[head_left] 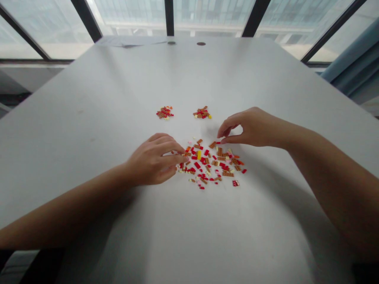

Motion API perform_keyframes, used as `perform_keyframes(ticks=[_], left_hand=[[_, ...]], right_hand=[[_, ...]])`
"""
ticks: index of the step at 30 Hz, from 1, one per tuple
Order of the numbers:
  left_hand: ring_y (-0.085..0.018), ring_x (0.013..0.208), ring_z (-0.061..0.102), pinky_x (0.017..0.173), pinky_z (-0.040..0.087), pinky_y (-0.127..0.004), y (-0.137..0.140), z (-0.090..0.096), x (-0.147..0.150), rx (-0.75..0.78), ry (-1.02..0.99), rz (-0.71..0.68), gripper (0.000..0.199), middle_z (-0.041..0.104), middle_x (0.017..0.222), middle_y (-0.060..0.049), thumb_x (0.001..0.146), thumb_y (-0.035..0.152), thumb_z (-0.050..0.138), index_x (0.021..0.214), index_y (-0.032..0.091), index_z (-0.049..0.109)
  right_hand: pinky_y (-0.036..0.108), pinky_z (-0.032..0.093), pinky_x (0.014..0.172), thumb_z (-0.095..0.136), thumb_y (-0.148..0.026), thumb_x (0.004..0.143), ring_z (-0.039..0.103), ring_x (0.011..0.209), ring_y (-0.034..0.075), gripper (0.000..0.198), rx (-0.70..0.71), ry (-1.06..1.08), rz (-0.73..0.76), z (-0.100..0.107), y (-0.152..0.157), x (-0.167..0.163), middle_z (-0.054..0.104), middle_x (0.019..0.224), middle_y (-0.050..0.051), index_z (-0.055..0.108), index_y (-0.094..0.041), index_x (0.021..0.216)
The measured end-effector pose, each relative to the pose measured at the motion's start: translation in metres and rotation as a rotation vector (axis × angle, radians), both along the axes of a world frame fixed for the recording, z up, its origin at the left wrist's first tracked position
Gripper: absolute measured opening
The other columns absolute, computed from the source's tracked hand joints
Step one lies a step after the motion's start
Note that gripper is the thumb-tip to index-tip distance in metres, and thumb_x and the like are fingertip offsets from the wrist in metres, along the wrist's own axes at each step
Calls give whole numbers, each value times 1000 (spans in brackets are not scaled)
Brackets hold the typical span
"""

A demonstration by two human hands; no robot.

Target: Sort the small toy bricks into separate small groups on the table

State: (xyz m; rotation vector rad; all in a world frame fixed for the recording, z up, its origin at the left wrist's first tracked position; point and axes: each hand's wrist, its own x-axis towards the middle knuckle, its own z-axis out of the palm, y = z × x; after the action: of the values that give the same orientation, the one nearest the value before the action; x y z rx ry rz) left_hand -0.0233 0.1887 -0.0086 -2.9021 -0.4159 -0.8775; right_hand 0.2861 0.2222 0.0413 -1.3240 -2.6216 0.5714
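A loose spread of small red, brown, cream, pink and orange toy bricks lies on the white table (189, 232), with a yellow brick (199, 155) among them. My left hand (156, 159) reaches over the left edge of this spread, fingers extended and apart, its fingertips at the bricks and hiding a few. At the back right edge, the thumb and fingers of my right hand (251, 127) come together in a pinch around a small red brick (218, 142). Just left of it lies a brown brick (212, 144).
Beyond my hands sit two small heaps of bricks, a left heap (165, 113) and a right heap (202, 113). A red patterned piece (235, 183) lies at the near right of the spread. Windows line the far table edge; a blue curtain (355, 59) hangs at right.
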Motion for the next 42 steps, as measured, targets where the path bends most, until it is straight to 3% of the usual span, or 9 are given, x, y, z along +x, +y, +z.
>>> perform_keyframes(ticks=[9,14,20,38,42], left_hand=[[-16,93,70,92,53,-36,-1,2,2,-11,-13,-14,28,76,102,-3,89,9,58,111,24,65],[-16,95,70,94,53,-35,-1,2,1,-17,0,-6,30,76,103,-2,88,9,58,113,26,64],[-15,94,71,92,53,-35,0,0,2,-9,2,-5,30,76,104,-2,89,9,58,112,26,64],[-16,93,71,91,54,-36,1,-2,2,-7,-7,-9,26,76,102,-3,90,10,58,111,24,65],[-17,93,71,90,55,-36,1,-1,2,-5,-9,-10,24,76,101,-4,90,9,59,108,23,65]], right_hand=[[30,48,70,66,-37,82,69,73,17,15,50,12,4,-9,-6,-18,78,84,0,79,-29,82],[31,49,73,62,-35,83,69,74,17,19,71,13,11,-5,-5,-13,79,86,0,80,-28,85],[33,50,71,67,-41,79,69,73,20,17,-42,-19,57,1,-2,2,78,82,-1,79,-30,82],[32,48,71,77,-36,73,68,73,18,11,-90,-47,58,3,-5,1,77,80,-1,79,-28,80],[31,48,72,71,-38,78,68,75,18,13,-126,-34,32,0,-7,-6,78,81,-1,79,-27,80]])
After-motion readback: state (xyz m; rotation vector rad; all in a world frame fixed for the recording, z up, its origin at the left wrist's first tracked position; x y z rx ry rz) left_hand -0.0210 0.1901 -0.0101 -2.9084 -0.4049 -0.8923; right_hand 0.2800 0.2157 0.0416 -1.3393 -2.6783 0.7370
